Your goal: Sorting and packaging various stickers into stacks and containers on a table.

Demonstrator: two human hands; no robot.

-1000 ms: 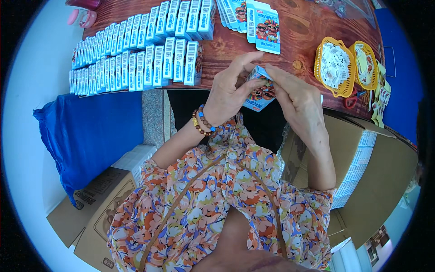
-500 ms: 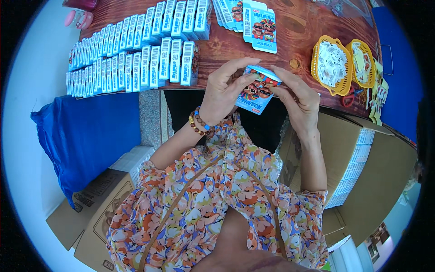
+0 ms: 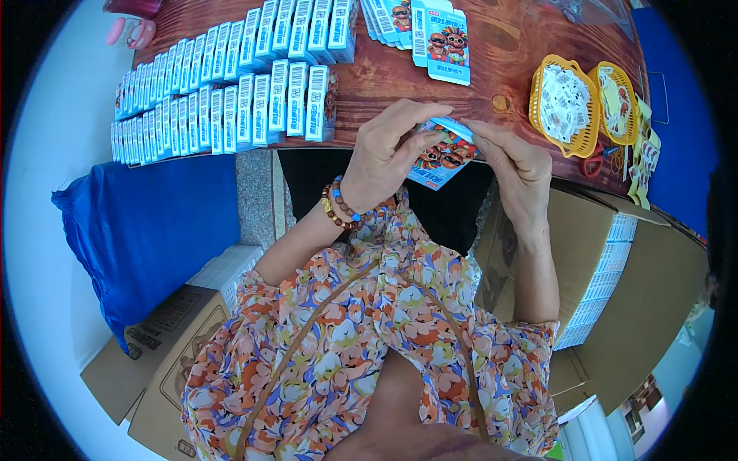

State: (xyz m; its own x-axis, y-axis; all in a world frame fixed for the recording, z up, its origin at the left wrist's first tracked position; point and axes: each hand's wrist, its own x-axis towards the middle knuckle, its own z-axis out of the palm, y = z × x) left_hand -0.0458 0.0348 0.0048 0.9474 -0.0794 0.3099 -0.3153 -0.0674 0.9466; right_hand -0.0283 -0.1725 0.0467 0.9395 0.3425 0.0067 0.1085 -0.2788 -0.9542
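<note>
Between my two hands is a small light-blue carton [image 3: 440, 163] printed with colourful cartoon figures, held just off the table's near edge. My left hand [image 3: 388, 150], with beaded bracelets at its wrist, grips the carton's left side, thumb across the printed face. At the upper right corner, the fingers of my right hand [image 3: 513, 157] pinch the end flap [image 3: 453, 127]. Beyond my hands lie flat unfolded cartons [image 3: 446, 46] of the same print. Two long rows of made-up cartons [image 3: 265, 107] stand on edge at the left of the table.
Two yellow baskets [image 3: 564, 107] with small white packets stand at the right, red-handled scissors [image 3: 592, 166] beside them. An open cardboard box [image 3: 569, 246] with stacked cartons is at my right. Blue cloth [image 3: 165, 230] hangs over boxes at my left. The wooden table [image 3: 503, 46] is reddish brown.
The carton has tipped, so less of its printed face shows and its top flap lies more folded over. My right hand has shifted slightly right, its fingers now along the flap.
</note>
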